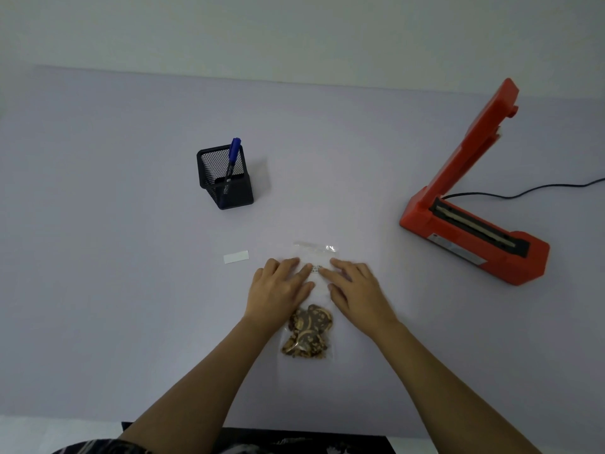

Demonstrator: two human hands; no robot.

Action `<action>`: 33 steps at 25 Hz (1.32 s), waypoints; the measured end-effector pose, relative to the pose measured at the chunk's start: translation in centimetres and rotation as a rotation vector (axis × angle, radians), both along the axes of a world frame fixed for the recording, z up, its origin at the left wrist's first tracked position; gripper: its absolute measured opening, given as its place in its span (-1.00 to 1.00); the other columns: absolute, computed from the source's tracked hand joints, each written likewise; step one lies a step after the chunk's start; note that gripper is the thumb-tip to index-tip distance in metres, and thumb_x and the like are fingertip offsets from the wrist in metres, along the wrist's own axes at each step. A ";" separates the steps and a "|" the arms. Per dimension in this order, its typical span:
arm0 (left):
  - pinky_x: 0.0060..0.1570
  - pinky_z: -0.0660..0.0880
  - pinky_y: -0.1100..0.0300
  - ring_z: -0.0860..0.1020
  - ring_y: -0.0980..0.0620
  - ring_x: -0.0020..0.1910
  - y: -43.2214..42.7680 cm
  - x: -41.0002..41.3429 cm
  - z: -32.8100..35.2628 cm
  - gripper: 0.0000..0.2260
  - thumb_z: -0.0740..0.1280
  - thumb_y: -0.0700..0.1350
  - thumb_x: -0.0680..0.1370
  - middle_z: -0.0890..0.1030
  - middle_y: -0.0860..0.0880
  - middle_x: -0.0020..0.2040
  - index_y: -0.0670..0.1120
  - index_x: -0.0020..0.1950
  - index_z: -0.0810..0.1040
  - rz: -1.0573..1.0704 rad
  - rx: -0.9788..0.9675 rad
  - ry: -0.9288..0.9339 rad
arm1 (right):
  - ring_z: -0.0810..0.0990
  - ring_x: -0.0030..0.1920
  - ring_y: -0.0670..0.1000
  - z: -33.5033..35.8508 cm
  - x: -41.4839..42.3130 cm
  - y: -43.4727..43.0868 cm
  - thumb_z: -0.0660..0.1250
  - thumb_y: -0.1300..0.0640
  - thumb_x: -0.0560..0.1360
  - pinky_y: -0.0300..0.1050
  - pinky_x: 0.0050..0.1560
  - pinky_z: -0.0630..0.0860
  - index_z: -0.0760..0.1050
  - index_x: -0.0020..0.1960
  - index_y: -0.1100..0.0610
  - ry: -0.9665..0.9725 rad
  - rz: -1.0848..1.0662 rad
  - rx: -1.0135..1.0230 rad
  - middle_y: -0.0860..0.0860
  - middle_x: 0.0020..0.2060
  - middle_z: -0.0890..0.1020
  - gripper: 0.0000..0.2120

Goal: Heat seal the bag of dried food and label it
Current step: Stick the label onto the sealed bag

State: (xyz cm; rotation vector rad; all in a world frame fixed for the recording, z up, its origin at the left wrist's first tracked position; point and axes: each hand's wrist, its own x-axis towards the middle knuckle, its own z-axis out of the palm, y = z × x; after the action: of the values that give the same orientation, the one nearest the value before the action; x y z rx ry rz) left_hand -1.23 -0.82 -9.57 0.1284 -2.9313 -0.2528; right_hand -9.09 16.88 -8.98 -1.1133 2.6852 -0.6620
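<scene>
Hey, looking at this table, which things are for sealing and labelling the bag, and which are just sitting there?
For the job: bag of dried food, under left hand and right hand; orange heat sealer, arm raised; white label; blue marker.

Just there: black mesh pen holder; sealer's power cord.

A clear plastic bag [314,257] lies flat on the counter [131,290], its brown dried food [308,334] gathered at the near end and its mouth pointing far. A small white label [236,256] lies to its left. An orange heat sealer [471,204] stands far right, arm raised.
</scene>
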 end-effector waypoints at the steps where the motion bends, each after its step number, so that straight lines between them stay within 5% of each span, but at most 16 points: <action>1: -0.29 0.50 0.09 0.55 -0.11 -0.13 -0.2 -0.1 0.0 -0.66 0.20 0.14 0.52 0.63 -0.04 0.05 0.00 0.12 0.63 -0.016 -0.006 -0.002 | 0.48 0.11 0.09 0.1 -0.1 -0.1 0.10 0.02 0.52 0.02 0.13 0.50 0.47 0.27 -0.01 -0.001 0.003 0.007 0.03 0.25 0.52 -0.64; 16: -0.17 0.53 0.00 0.54 -0.12 -0.02 -0.9 0.5 0.7 -0.54 0.09 0.19 0.52 0.53 -0.08 0.21 -0.01 0.27 0.50 0.009 0.035 -0.205 | 0.47 0.09 0.13 0.0 0.0 -0.3 0.05 -0.01 0.52 0.05 0.10 0.52 0.35 0.37 0.11 -0.005 -0.008 0.097 0.04 0.25 0.51 -0.53; 22: 0.21 0.37 0.08 0.34 -0.10 0.27 0.0 -0.2 2.7 -0.37 0.35 0.08 0.49 0.29 -0.12 0.35 -0.04 0.48 0.20 0.261 0.526 -0.346 | 0.31 0.35 0.04 1.0 1.0 -0.3 0.25 0.11 0.54 -0.08 0.38 0.30 0.20 0.44 0.15 -0.277 -0.201 -0.147 0.09 0.37 0.31 -0.50; 26: 0.15 0.45 0.03 0.46 -0.13 0.16 0.5 -0.1 3.9 -0.42 0.38 0.04 0.48 0.38 -0.15 0.25 -0.09 0.42 0.27 0.530 0.717 -0.266 | 0.43 0.24 0.07 2.6 4.4 -0.3 0.27 0.00 0.52 0.01 0.24 0.46 0.22 0.41 0.14 -0.462 -0.571 -0.214 0.09 0.27 0.36 -0.47; 29: 0.04 0.47 0.04 0.54 -0.12 0.04 0.7 0.9 4.1 -0.49 0.38 0.03 0.48 0.57 -0.12 0.01 -0.09 0.35 0.33 0.605 0.754 -0.368 | 0.48 0.14 0.04 3.7 7.0 -0.3 0.38 -0.07 0.43 -0.01 0.16 0.49 0.23 0.40 0.13 -0.671 -0.616 -0.125 0.06 0.18 0.40 -0.35; 33: -0.02 0.53 0.07 0.58 -0.06 -0.12 0.7 1.7 4.4 -0.62 0.41 -0.08 0.46 0.58 0.02 -0.30 -0.06 0.24 0.44 0.633 0.930 -0.371 | 0.55 0.01 0.01 3.9 8.7 -1.5 0.49 0.18 0.34 -0.21 -0.01 0.51 0.30 0.35 0.16 -0.801 -0.625 -0.223 0.05 0.07 0.50 -0.35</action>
State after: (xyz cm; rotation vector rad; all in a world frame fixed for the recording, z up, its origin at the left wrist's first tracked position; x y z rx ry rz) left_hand 0.48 -0.08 -5.12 1.2950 -2.6210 -1.5568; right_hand -0.39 15.36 -5.04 0.0558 2.2110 -1.2010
